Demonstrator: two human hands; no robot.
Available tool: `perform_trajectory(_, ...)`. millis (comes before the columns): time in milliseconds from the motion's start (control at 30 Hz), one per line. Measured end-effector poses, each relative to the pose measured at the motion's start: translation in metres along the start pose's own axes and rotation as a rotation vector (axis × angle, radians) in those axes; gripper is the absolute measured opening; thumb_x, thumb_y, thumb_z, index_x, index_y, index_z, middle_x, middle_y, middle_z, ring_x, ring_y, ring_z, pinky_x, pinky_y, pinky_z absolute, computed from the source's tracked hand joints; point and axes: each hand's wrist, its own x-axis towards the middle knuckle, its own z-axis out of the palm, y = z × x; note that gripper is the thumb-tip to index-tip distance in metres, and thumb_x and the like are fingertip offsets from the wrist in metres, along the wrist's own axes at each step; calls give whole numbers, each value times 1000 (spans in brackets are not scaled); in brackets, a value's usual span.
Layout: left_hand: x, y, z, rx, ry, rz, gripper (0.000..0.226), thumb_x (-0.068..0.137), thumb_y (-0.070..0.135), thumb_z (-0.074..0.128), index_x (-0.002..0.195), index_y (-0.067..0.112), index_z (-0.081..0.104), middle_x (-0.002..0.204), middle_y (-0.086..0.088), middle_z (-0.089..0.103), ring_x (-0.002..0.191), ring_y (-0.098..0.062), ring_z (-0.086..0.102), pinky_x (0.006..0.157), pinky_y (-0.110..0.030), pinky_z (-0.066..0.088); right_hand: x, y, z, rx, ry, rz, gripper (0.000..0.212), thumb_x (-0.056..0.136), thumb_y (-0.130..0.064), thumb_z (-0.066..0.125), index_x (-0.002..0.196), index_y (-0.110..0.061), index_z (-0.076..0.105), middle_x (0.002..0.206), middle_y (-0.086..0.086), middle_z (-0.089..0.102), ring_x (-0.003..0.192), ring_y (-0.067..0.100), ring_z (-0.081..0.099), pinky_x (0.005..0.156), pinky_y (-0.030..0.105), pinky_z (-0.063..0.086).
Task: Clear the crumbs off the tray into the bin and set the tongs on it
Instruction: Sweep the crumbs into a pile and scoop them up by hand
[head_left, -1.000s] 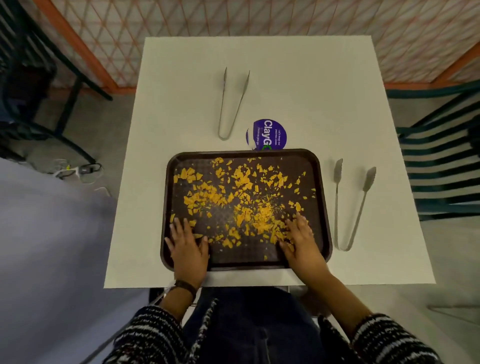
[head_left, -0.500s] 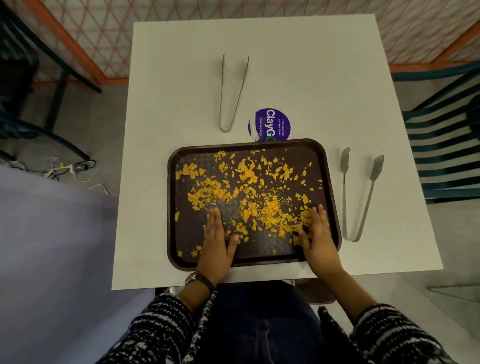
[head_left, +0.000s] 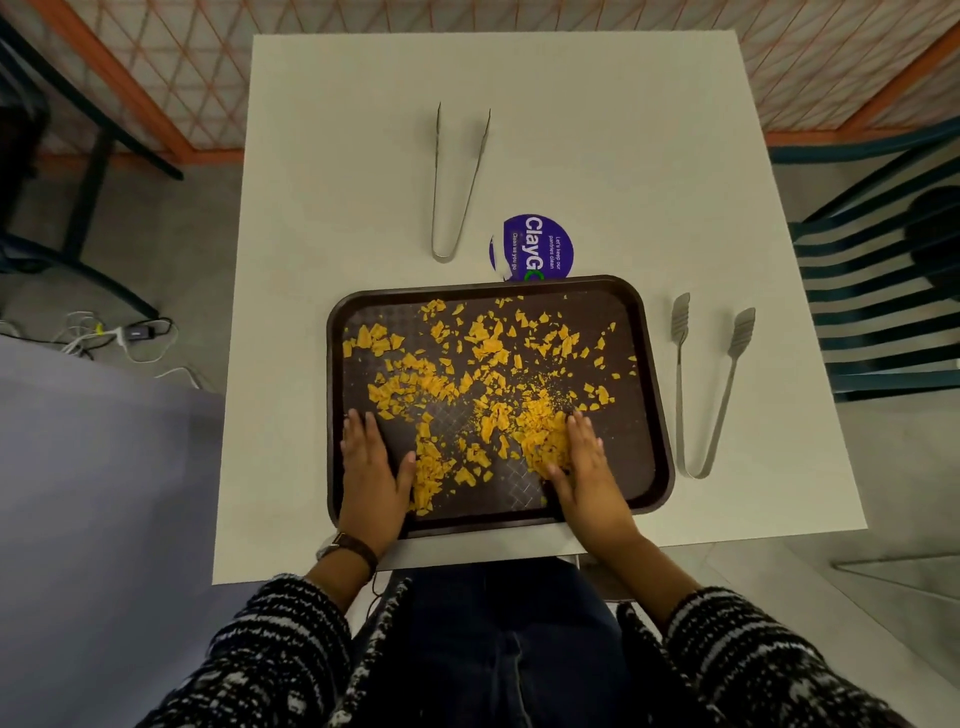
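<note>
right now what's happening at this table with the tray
A person is working on a dark brown tray strewn with orange crumbs. Both hands lie flat and open on its near part: the left hand near the left rim, the right hand against a thick heap of crumbs, as if gathering them. Nothing is gripped. Two tongs lie untouched on the white table: slim tongs beyond the tray, scalloped tongs to its right. No bin is in view.
</note>
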Motion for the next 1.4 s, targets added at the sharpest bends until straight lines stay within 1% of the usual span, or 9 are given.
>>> perform_trajectory(100,-2,11,5,-24,-24,-1,74,94,39,39,146,9,-5,156,-11,-14,139,-16,-19,118,-39,-4,4,15,-17,3,104,79,66,97,-34,39,150,-16,4,159,0,2,145,15,-4,116,31,1)
perform_trajectory(333,-16,31,3,-147,-230,259,68,97,37,35,145,22,-12,148,11,-21,135,-8,-20,113,-29,-6,31,26,-36,-41,178,159,66,98,-36,37,150,-10,6,159,6,7,147,20,2,120,40,7)
perform_trajectory(500,-1,10,-10,-152,-41,51,71,95,38,38,147,15,-4,157,-3,-13,142,-15,-15,115,-35,1,39,-3,-9,-65,116,115,67,98,-38,34,150,-10,2,159,6,-2,144,16,-11,119,37,-5)
perform_trajectory(667,13,1,-8,166,40,-36,80,93,49,32,145,0,-2,155,-23,-6,145,-32,-6,118,-40,-4,24,-29,0,26,-90,-20,64,98,-40,34,150,-26,-1,158,-10,-4,139,16,-8,114,39,8)
perform_trajectory(800,13,16,0,85,30,-105,81,93,51,31,145,1,-4,154,-25,-8,144,-34,-11,116,-40,-10,14,-13,-16,-10,12,-34,62,99,-36,34,150,-18,5,156,-10,-4,138,7,-8,119,38,7)
perform_trajectory(933,2,31,7,-121,-73,-16,77,93,46,34,146,11,-11,155,-12,-19,142,-28,-18,116,-42,-7,-2,16,-30,-71,13,120,67,97,-40,36,150,-19,1,159,-5,-4,145,20,-1,118,40,11)
perform_trajectory(1067,-14,49,3,-280,-296,194,66,97,37,31,146,26,-12,151,11,-19,140,-19,-14,112,-47,5,-15,32,-22,-201,-23,180,68,97,-39,37,150,-10,4,160,3,-5,147,21,-2,118,35,2)
perform_trajectory(1167,-14,49,-13,-327,-254,234,64,98,32,32,146,28,-10,149,16,-15,137,-11,-11,111,-39,5,-16,30,-9,-227,-4,168,70,97,-38,38,149,-6,3,159,9,-7,145,19,-11,117,33,-5)
perform_trajectory(1400,15,-28,-66,88,-146,209,71,95,26,44,147,12,-3,157,-9,-7,144,-18,-11,117,-37,-6,-3,-8,6,-146,-63,-129,72,93,-52,24,147,-17,-7,154,-7,-15,142,7,-19,117,30,-10)
